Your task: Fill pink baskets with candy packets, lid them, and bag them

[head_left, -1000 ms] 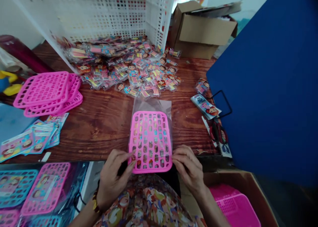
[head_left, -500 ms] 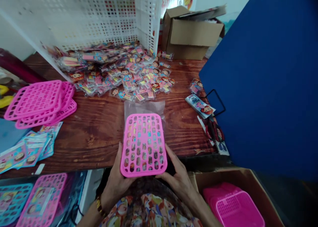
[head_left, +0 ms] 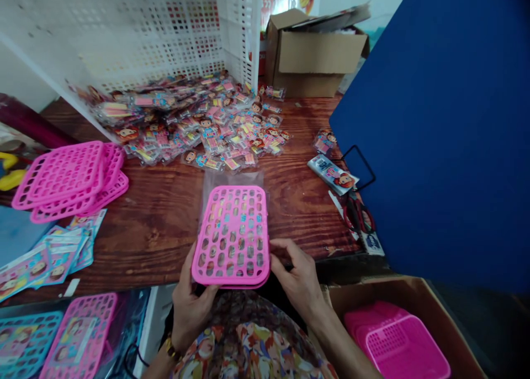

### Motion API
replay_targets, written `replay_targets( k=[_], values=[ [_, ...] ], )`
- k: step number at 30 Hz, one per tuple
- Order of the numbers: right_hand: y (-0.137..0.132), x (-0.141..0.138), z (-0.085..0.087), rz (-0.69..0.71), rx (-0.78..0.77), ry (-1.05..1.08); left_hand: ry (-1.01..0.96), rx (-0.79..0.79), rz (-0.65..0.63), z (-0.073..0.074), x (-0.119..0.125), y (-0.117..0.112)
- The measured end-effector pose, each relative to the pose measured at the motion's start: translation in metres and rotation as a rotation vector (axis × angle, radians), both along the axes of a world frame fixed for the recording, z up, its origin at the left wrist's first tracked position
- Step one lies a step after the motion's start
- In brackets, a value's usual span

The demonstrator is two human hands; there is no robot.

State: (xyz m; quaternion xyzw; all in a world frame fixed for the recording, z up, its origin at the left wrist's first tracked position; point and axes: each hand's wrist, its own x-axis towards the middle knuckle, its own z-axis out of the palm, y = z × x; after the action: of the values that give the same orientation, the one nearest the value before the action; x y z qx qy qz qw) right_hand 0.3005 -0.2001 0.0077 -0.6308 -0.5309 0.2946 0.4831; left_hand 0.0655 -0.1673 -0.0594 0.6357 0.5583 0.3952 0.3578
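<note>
Support: dark reddish-brown wooden table (head_left: pixel 165 219), grain running left to right.
Far left: white perforated plastic crate (head_left: pixel 144 31), open side toward the near edge.
Far centre: heap of small cellophane-wrapped cartoon packets (head_left: pixel 194 119), spilling from the crate mouth.
Far right: brown cardboard box (head_left: pixel 314 53), flaps open.
Left: stack of pink perforated plastic grids (head_left: pixel 66 180); just nearer, fan of blue-and-pink printed cards (head_left: pixel 45 252).
Right: single flat cartoon packet (head_left: pixel 333 174); red-handled scissors (head_left: pixel 360 216) close by.
Near centre: clear plastic bag (head_left: pixel 232 178), flat on the wood.

No lettering can be read; print on the packets (head_left: pixel 199 125) and cards (head_left: pixel 45 257) is too small.
</note>
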Motion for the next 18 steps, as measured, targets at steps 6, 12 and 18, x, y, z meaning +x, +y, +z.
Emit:
replay_targets(
  k=[6,12,18],
  values=[
    [-0.013,0.003,-0.015,-0.085,0.181,-0.344,0.063,0.063,-0.029,-0.009,0.003,-0.007],
    [-0.028,0.007,-0.028,-0.048,0.118,-0.379,0.273,0.275,-0.089,0.001,0.008,-0.004],
    [-0.018,0.000,-0.037,-0.071,0.103,-0.433,0.541,0.700,-0.242,0.036,0.018,0.012]
  ],
)
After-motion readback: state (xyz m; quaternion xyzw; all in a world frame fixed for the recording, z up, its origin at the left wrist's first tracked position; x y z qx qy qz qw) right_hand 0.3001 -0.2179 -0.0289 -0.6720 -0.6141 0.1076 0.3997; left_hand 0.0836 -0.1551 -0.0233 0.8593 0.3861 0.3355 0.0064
